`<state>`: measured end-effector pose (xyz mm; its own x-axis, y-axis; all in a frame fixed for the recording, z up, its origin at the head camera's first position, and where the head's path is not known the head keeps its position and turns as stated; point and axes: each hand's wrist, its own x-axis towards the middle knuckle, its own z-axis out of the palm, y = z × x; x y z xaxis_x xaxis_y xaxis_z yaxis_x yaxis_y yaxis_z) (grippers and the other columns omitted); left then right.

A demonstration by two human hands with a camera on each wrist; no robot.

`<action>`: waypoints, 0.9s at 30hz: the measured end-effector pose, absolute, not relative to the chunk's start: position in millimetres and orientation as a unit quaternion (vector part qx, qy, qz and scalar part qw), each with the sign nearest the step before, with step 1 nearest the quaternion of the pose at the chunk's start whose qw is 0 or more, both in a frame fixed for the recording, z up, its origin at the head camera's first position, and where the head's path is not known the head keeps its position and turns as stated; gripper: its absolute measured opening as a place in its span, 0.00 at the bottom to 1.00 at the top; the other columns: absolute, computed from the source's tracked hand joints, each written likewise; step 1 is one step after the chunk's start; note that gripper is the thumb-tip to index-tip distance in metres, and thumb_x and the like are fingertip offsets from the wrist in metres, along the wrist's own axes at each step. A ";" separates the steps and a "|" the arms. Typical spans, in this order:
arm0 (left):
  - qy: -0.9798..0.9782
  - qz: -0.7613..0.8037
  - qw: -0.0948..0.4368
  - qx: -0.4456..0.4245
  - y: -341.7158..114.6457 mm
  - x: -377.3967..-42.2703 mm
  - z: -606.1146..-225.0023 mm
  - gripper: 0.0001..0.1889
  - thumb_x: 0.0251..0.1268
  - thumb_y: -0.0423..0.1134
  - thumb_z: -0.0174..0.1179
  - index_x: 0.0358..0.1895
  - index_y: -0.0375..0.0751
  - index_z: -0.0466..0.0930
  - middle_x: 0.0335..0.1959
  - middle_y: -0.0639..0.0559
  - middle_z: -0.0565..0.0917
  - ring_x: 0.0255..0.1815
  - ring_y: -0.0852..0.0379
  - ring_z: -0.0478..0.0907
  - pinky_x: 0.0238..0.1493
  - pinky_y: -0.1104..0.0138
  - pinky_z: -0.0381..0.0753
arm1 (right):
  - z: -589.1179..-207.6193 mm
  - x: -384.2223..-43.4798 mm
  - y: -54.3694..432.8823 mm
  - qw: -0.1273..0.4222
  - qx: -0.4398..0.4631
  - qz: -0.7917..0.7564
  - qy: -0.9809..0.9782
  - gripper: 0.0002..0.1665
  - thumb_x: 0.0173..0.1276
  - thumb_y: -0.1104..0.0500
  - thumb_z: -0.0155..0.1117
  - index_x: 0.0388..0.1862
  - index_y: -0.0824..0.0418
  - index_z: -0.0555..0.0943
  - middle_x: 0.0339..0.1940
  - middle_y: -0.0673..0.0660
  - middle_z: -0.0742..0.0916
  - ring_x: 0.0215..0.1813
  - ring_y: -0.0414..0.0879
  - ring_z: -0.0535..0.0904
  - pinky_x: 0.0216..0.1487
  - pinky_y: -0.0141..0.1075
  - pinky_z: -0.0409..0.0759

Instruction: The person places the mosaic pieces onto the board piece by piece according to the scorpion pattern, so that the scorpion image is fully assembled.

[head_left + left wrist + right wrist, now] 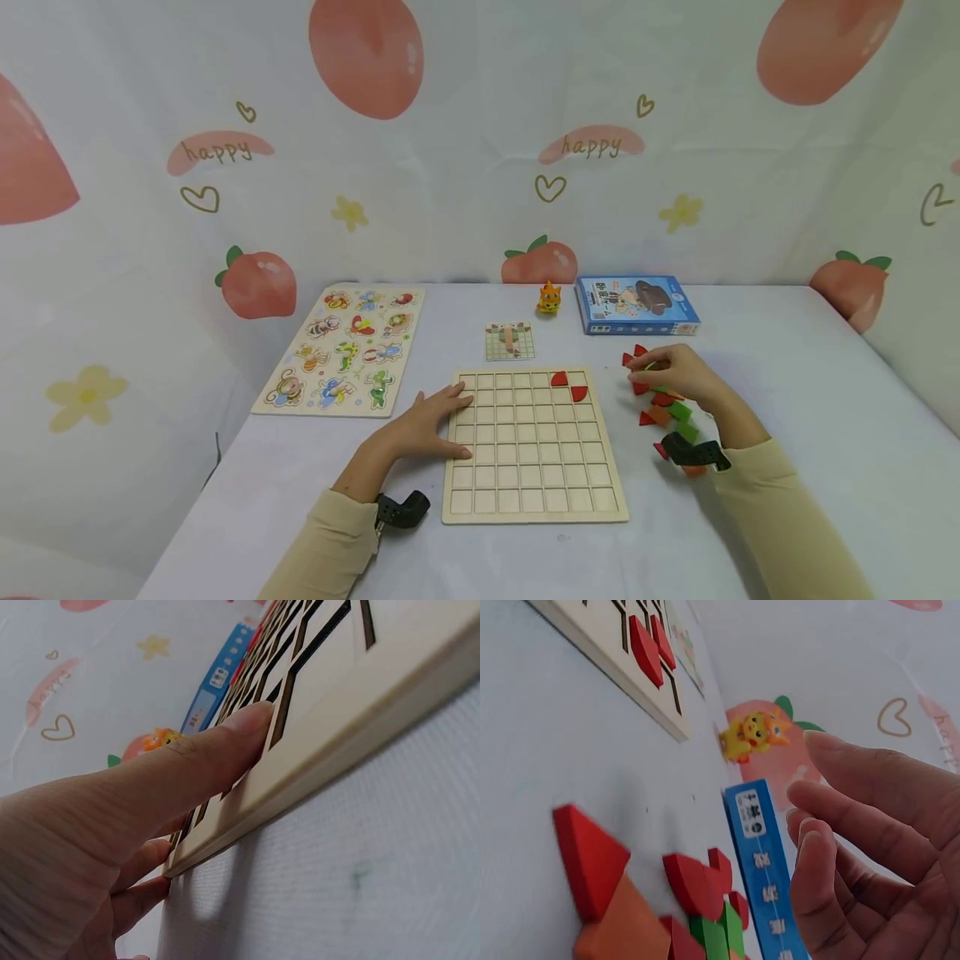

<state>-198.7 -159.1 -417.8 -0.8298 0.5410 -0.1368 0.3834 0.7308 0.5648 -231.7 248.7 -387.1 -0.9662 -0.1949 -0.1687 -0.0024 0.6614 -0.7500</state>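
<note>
A square wooden grid board [525, 477] lies on the table with two red quarter-round pieces, one [559, 379] and another [579, 393], in cells at its upper right. My left hand [427, 427] rests on the board's left edge. In the left wrist view its thumb [225, 739] lies on the board's top face and other fingertips touch the border. Over a loose pile of red, orange and green pieces [663, 400] hovers my right hand [686, 379]. Its fingers are loosely bent with nothing between them in the right wrist view, where red pieces [694, 885] lie below.
Beyond the board lies a small pattern card [510, 341]. A yellow-orange animal figurine [549, 298] and a blue box [637, 305] stand at the back. On the left is a wooden puzzle board [341, 354] with insect and animal pictures. A peach-print curtain hangs behind the table.
</note>
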 end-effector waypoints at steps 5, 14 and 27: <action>0.920 0.261 0.144 0.255 -159.6 -198.9 -418.7 0.44 0.47 0.54 0.70 0.69 0.44 0.62 0.75 0.47 0.51 0.76 0.45 0.46 0.73 0.41 0.35 | -387.4 -221.4 258.3 0.120 -0.030 -0.406 0.906 0.29 0.61 0.48 0.65 0.53 0.68 0.78 0.41 0.59 0.85 0.41 0.46 0.77 0.40 0.33 0.77; 0.918 0.266 0.146 0.255 -158.8 -197.4 -419.9 0.44 0.47 0.54 0.70 0.69 0.43 0.62 0.75 0.46 0.52 0.76 0.45 0.46 0.72 0.41 0.35 | -398.3 -207.5 277.5 0.128 -0.030 -0.390 0.911 0.28 0.61 0.50 0.65 0.52 0.70 0.79 0.43 0.62 0.84 0.39 0.46 0.76 0.35 0.31 0.78; 0.920 0.259 0.141 0.259 -158.6 -198.8 -418.0 0.45 0.47 0.54 0.70 0.69 0.43 0.62 0.75 0.46 0.51 0.76 0.45 0.46 0.72 0.41 0.36 | -402.0 -188.7 299.7 0.130 -0.023 -0.374 0.918 0.28 0.61 0.49 0.65 0.50 0.70 0.80 0.41 0.60 0.84 0.39 0.46 0.73 0.32 0.31 0.77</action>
